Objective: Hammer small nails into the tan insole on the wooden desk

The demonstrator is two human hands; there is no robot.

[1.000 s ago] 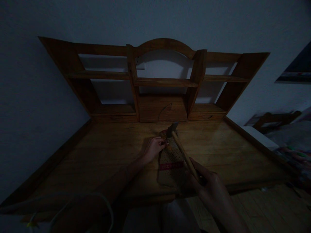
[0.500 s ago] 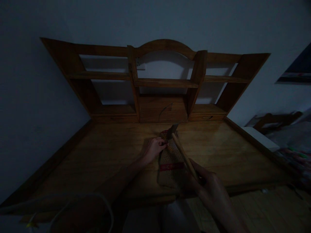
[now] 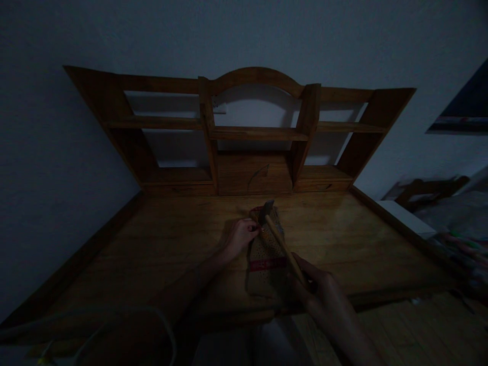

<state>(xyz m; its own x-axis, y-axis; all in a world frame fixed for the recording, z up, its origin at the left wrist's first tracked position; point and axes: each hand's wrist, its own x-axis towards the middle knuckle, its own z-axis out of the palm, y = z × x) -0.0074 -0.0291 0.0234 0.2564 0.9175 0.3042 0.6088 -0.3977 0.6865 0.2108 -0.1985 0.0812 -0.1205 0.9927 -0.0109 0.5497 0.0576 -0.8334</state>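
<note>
In the head view, my right hand (image 3: 324, 292) is wrapped around the wooden handle of a hammer (image 3: 284, 245). The dark metal hammer head (image 3: 266, 211) is just above the far part of a flat, dotted piece (image 3: 267, 277) with red bands, which lies on the desk. My left hand (image 3: 241, 238) rests at that piece's left edge, thumb and finger pinched together close to the hammer head. A tiny bright spot shows at the fingertips; what they hold is too small and dark to name.
A wooden desk (image 3: 175, 239) with a raised rim spreads around both hands. Along its back stands a shelf unit (image 3: 259, 133) with small drawers. A pale cable (image 3: 152, 308) loops at lower left. To the right are a white surface (image 3: 406, 218) and a wooden chair back (image 3: 427, 189).
The hammer head has dropped slightly and come a little nearer to my left fingers. My left hand keeps its pinch in nearly the same place. The whole view has shifted slightly.
</note>
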